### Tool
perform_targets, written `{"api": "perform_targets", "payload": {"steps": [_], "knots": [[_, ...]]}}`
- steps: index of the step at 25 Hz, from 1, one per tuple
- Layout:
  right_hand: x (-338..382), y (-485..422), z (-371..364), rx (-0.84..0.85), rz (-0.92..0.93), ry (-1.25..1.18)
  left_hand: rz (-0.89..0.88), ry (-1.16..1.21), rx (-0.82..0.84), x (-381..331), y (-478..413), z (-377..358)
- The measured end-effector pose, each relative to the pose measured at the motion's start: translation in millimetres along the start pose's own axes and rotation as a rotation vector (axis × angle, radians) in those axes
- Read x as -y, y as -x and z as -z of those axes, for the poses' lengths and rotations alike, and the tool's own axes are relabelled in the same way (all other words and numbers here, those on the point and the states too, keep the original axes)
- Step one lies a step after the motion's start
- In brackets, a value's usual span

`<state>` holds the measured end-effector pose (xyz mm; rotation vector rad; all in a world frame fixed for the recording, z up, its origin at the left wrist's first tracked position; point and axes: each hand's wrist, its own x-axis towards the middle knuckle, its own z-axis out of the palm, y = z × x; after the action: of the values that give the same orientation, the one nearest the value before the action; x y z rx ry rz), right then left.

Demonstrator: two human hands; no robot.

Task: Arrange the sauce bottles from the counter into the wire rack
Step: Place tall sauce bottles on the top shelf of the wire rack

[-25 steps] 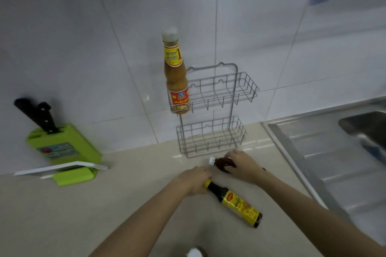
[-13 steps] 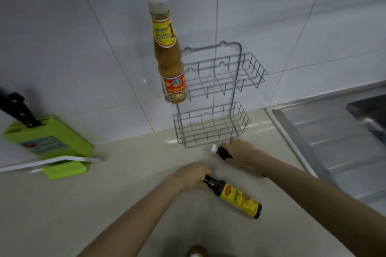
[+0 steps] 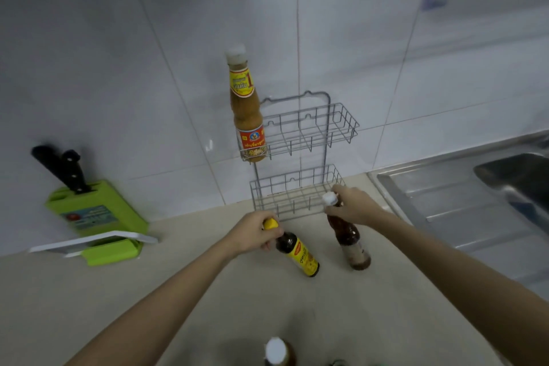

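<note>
At the far left of the bench point(image 3: 89, 306) a green knife block point(image 3: 95, 217) stands well clear of the work. Moving right, the left hand point(image 3: 252, 233) is closed around the yellow cap and neck of the dark soy bottle point(image 3: 297, 252), which tilts away from the wrist, its base low near the bench. Just behind stands the wire rack point(image 3: 300, 157); an orange sauce bottle point(image 3: 248, 116) already sits upright at the left end of its upper basket, while the lower basket holds nothing. Right of the soy bottle, the right hand point(image 3: 353, 206) has its fingers point(image 3: 332, 211) wrapped about the neck of the brown sauce bottle point(image 3: 349, 235), just under its white cap, in front of the lower basket's right end. Both bottles look like glass: rigid, fairly heavy for their size, smooth and breakable, so a grip at the neck under the cap shoulder seems surest. Another capped bottle point(image 3: 277, 350) waits at the bottom edge.
</note>
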<state>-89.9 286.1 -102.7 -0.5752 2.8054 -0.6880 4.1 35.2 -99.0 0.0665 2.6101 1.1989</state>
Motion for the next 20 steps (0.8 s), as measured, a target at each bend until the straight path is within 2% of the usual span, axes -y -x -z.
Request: {"api": "perform_targets", "payload": {"steps": [2,4,6,9,13,14,18,20], "knots": [[5.8,12.3,11.9,-0.039,-0.002,0.084,-0.049,-0.154,-0.053,-12.9,3.8,3.7],[11.9,21.8,16.0,-0.038,0.019,0.264,-0.101,-0.375,-0.076,-23.4,7.1,4.2],[17.1,30.3,12.1,-0.036,0.080,0.412,-0.098,-0.485,-0.087,-28.6,11.7,2.7],[23.7,37.7,4.3,0.001,0.128,0.465,-0.059,-0.471,-0.141,-27.6,16.5,5.3],[29.5,41.8,15.4,0.198,0.163,0.313,-0.015,-0.458,-0.164,-26.2,20.1,15.4],[30.9,42.3,16.1,0.199,0.163,0.322,-0.009,-0.464,-0.170,-25.5,19.9,16.2],[34.7,42.5,11.2,0.022,0.066,0.346,-0.016,-0.452,-0.220,-26.1,17.4,7.2],[40.1,43.4,7.6,0.079,0.073,0.334,-0.050,-0.456,-0.223,-27.6,16.0,-0.8]]}}
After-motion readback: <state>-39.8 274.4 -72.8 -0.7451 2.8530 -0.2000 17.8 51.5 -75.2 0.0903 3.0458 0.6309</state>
